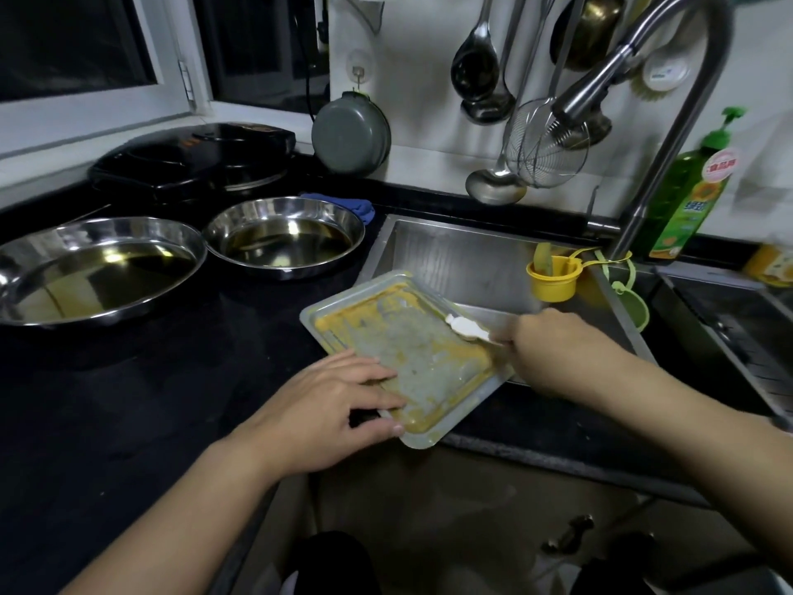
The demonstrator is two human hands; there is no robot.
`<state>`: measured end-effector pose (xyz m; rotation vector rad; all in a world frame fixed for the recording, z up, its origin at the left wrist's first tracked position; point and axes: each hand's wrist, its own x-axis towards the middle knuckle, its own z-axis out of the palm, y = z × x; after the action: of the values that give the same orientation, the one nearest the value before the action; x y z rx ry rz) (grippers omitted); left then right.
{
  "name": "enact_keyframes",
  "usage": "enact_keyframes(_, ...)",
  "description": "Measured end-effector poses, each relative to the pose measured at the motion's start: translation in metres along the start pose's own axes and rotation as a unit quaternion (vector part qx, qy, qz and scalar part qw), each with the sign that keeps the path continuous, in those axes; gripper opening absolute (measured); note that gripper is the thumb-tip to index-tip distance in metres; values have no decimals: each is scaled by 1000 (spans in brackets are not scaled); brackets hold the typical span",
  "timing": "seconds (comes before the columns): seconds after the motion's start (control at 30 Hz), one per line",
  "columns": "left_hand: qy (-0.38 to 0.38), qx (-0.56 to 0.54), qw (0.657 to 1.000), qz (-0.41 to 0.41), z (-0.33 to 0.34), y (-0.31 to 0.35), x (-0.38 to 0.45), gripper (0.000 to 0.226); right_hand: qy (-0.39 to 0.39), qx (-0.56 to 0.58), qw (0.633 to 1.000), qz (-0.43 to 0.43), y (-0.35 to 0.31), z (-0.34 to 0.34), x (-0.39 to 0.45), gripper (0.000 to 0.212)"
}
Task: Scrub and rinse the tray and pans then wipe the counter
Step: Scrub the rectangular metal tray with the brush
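Note:
A rectangular metal tray (412,350) smeared with yellow residue lies across the corner of the black counter (171,380) and the sink (467,259). My left hand (326,405) grips the tray's near left edge, fingers on top and thumb along the rim. My right hand (558,350) holds a white scraper (465,327) whose tip lies on the tray's right side. Two round steel pans holding oily liquid stand on the counter to the left: a large pan (98,268) and a smaller pan (285,236).
A faucet (643,135) arches over the sink. A yellow cup (553,279) hangs at the sink's edge, and a green detergent bottle (686,195) stands behind. Ladles and a strainer (547,143) hang on the wall. A black cooker (193,158) and blue cloth (358,208) lie further back.

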<state>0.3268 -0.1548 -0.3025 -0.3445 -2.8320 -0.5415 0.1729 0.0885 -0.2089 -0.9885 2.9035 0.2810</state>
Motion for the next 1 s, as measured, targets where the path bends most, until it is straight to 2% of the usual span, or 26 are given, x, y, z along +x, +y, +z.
enact_keyframes(0.13, 3, -21, 1000, -11, 0, -1, 2, 60, -35, -38, 997, 57, 5, -8, -25, 37)
enact_keyframes(0.27, -19, -41, 999, -20, -1, -3, 4, 63, -59, -3, 994, 94, -11, -17, -1, 6)
enact_keyframes(0.4, -29, -49, 998, -23, -2, -3, 4, 61, -19, 93, 993, 77, -33, -11, 68, 27)
enact_keyframes(0.53, -33, -50, 998, -29, -3, -2, 4, 62, 36, 161, 986, 32, -45, -4, 93, 23)
enact_keyframes(0.63, -41, -49, 997, -38, -3, -3, 5, 64, 46, 99, 994, 9, -33, -3, 65, 11)
enact_keyframes(0.83, -43, -44, 997, -34, -4, -4, 5, 67, -13, -31, 999, 21, 2, -3, -35, 9)
enact_keyframes(1.0, -52, -51, 997, -36, -4, -2, 4, 60, -11, -33, 999, 19, -8, -7, -15, 15)
